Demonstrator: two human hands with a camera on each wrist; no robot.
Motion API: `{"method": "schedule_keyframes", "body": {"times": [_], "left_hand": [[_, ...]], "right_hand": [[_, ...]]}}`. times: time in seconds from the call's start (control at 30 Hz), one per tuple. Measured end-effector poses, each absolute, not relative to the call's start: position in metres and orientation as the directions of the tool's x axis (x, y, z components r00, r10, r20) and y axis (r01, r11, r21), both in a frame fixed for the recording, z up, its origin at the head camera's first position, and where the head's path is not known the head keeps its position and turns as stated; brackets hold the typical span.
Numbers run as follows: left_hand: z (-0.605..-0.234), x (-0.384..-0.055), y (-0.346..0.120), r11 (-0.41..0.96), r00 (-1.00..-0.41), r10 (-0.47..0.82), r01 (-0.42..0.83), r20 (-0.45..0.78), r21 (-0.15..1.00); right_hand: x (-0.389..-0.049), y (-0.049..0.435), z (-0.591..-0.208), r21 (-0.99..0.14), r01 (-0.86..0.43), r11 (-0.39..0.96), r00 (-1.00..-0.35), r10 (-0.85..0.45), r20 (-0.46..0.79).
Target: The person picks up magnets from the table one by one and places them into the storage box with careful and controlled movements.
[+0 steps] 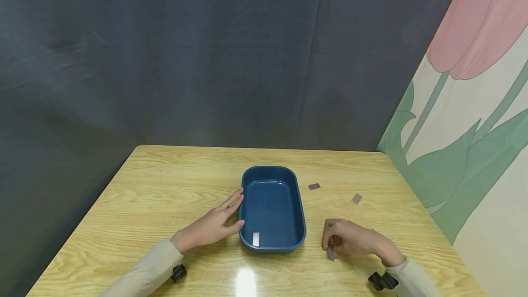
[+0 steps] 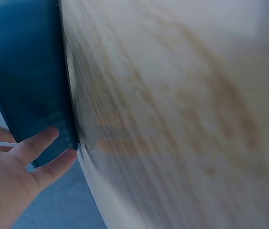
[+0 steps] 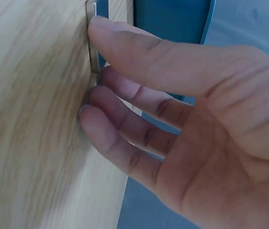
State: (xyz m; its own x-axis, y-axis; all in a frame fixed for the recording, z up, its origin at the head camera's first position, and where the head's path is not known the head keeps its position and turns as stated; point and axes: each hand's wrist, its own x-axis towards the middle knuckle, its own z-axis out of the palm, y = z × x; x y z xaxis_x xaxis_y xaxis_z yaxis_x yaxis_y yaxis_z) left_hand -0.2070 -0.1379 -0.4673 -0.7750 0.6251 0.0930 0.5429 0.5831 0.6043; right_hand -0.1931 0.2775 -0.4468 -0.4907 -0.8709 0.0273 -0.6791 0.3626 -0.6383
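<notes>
A dark blue rectangular tray with rounded corners stands on the table. My left hand touches its left side, fingers and thumb extended; the left wrist view shows fingertips against the tray wall. To the tray's right, my right hand pinches a small flat grey rectangular piece at the tabletop. In the right wrist view the thumb lies on that piece, whose far side is partly hidden by the fingers. A light rectangular piece lies inside the tray, near its front left corner.
Two more small flat rectangular pieces lie on the wooden table: a dark one right of the tray and a greyish one farther right. A dark curtain hangs behind, and a tulip-patterned wall borders the right side.
</notes>
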Motion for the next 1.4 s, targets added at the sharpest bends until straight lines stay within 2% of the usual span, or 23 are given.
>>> {"method": "schedule_keyframes", "body": {"times": [0.3, 0.6, 0.77, 0.93, 1.2, 1.4], "left_hand": [[-0.467, -0.207, -0.138, 0.588, -0.779, 0.621, 0.537, 0.088, 0.605], [-0.467, -0.207, -0.138, 0.589, -0.778, 0.623, 0.536, 0.082, 0.605], [-0.467, -0.207, -0.138, 0.589, -0.775, 0.625, 0.545, 0.091, 0.597], [-0.467, -0.207, -0.138, 0.588, -0.774, 0.626, 0.547, 0.093, 0.596], [-0.468, -0.207, -0.138, 0.588, -0.776, 0.625, 0.537, 0.083, 0.605], [-0.467, -0.207, -0.138, 0.590, -0.777, 0.624, 0.537, 0.083, 0.603]], "right_hand": [[-0.193, 0.277, -0.445, -0.612, -0.661, 0.434, -0.542, -0.841, -0.011], [-0.192, 0.274, -0.448, -0.616, -0.687, 0.386, -0.487, -0.873, -0.003], [-0.193, 0.272, -0.448, -0.608, -0.685, 0.400, -0.495, -0.869, -0.015], [-0.192, 0.271, -0.448, -0.586, -0.684, 0.434, -0.514, -0.857, -0.036], [-0.190, 0.265, -0.445, -0.555, -0.616, 0.560, -0.602, -0.788, -0.128], [-0.191, 0.264, -0.446, -0.542, -0.628, 0.559, -0.595, -0.793, -0.129]]}}
